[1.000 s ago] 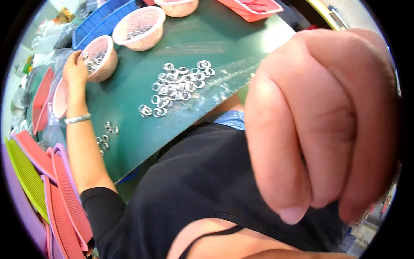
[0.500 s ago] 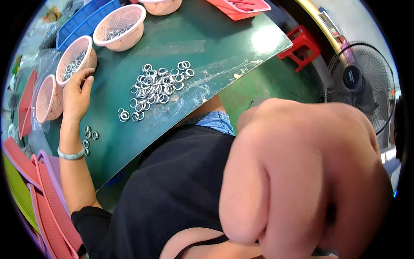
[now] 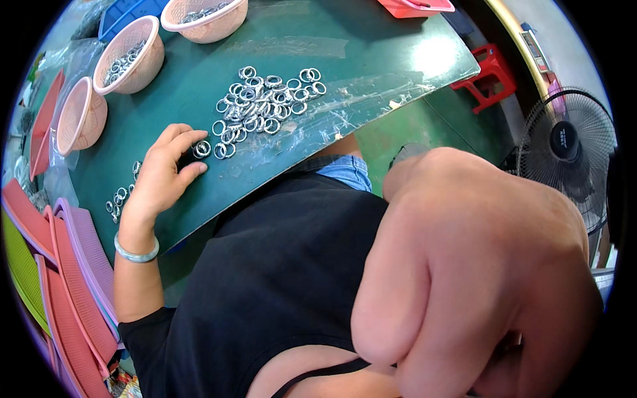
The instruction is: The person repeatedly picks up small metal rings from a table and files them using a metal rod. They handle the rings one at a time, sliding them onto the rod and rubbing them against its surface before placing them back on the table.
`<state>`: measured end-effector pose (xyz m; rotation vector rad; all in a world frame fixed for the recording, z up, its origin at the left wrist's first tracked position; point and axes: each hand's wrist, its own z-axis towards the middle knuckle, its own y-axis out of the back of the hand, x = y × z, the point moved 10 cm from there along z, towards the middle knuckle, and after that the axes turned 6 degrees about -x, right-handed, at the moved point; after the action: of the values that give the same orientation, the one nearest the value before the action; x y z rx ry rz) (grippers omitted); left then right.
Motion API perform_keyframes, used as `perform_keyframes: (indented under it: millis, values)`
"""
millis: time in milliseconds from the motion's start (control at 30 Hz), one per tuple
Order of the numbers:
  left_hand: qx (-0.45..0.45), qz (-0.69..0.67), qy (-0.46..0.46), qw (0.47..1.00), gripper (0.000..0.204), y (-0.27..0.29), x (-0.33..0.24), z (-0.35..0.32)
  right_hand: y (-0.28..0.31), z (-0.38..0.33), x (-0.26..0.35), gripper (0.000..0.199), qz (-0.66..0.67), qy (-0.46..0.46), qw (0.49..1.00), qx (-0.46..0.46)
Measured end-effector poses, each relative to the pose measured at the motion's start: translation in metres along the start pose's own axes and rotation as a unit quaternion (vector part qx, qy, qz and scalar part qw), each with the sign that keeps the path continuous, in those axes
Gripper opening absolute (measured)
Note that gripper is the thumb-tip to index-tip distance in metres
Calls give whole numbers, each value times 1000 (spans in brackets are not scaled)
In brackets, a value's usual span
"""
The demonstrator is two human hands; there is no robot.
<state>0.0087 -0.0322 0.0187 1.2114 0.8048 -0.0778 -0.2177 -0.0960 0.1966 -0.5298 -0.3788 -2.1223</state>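
My left hand (image 3: 166,169), with a pale bangle (image 3: 137,248) at its wrist, rests low over the green table (image 3: 285,56). Its thumb and forefinger are apart, on either side of a small cluster of metal rings (image 3: 202,150). Just beyond lies a loose pile of shiny silver rings (image 3: 262,106). A few more loose rings (image 3: 119,196) are beside my left wrist. Very close to the camera, my right hand (image 3: 471,265) is raised with its fingers curled in. Whatever those fingers may hold is hidden.
Pink mesh baskets stand along the table's left side; one basket (image 3: 156,56) and a farther basket (image 3: 243,20) hold rings. A nearer pink basket (image 3: 99,119) tilts outward. Stacked coloured trays (image 3: 73,298) are at lower left. A red stool (image 3: 494,79) and fan (image 3: 564,139) stand right.
My left hand has left the pink basket's rim and come over to the rings near the pile. The whole view has shifted slightly. My right hand stays raised and curled.
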Motion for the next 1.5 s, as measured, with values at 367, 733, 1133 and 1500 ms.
perform_keyframes:
  millis: [367, 733, 1133, 1500]
  values:
    - [-85, -21, 3, 996, 12, 0, 10, 7, 4, 7, -6, 13, -16, -4, 1000, -9]
    - [-158, -651, 169, 723, 15, 3, 66, -1, 122, -134, -78, 21, -59, -263, 816, -512]
    - [-257, -739, 147, 605, 14, 29, 79, 5, 128, -171, -112, 24, -361, -474, 679, -429]
    - [-275, -717, 114, 630, 14, 33, 81, 3, 128, -168, -117, 23, -388, -458, 676, -428]
